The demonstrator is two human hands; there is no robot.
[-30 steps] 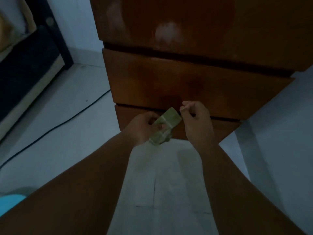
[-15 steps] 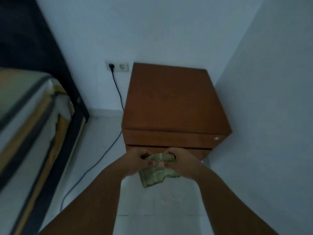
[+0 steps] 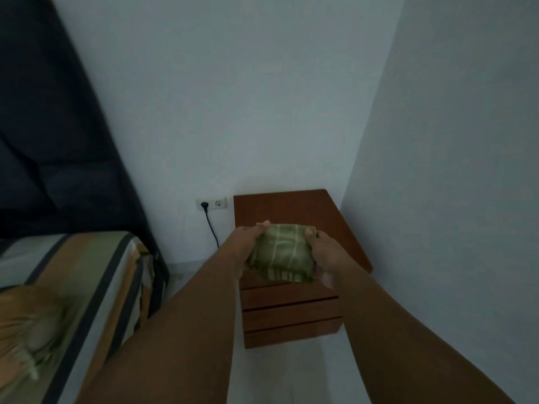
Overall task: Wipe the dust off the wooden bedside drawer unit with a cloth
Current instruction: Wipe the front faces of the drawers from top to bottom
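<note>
A green checked cloth [image 3: 281, 253] is held between both hands above the top of the wooden bedside drawer unit [image 3: 291, 316]. The grip of the left hand [image 3: 248, 243] is closed on the cloth's left edge, with fingers curled over it; the grip of the right hand [image 3: 323, 255] is closed on the right edge, the thumb pressed on top. The cloth appears folded or bunched into a pad, with its lower edge hanging over the unit's front edge as seen from the head camera. Whether the cloth touches the wood cannot be told.

As to progress, no wiped track or remaining dust can be made out on the top in this dim light. It is judged that the cloth is being readied and that wiping of the top is about to begin or is at an early stage; the three drawer fronts and the sides are taken as still to be done.

The unit is set in a corner, its back against the rear wall and its right side close beside the right wall [image 3: 452, 199], so access to that side is judged to be poor. A wall socket [image 3: 211, 203] with a plugged-in black cable [image 3: 213, 231] is noted just left of the unit; the cable hangs near the unit's left side and could be snagged. A bed [image 3: 73, 287] with striped bedding stands to the left, apart from the unit.
</note>
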